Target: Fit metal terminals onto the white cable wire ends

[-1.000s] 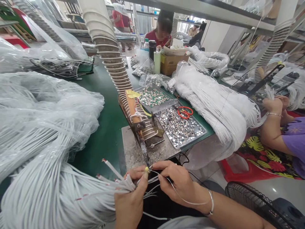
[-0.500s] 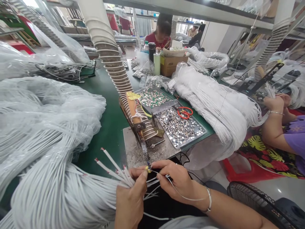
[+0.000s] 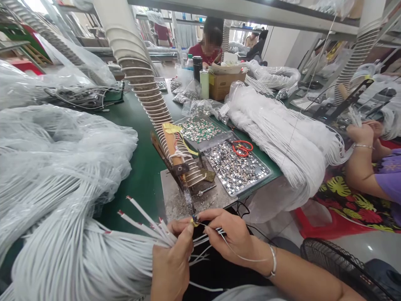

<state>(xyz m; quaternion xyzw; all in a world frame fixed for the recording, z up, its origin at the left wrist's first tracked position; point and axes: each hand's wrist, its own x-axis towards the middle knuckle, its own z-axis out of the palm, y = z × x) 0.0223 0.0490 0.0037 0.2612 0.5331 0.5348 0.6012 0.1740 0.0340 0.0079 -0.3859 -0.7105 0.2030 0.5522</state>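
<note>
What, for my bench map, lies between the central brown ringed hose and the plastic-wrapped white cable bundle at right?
The head view shows a clear tray of silvery parts; behind it, another tray of green-and-silver pieces.

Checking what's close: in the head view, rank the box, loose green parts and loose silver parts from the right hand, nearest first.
1. Silver parts: ahead of the right hand.
2. Green parts: beyond those, leftward.
3. Box: back beyond both.
</note>
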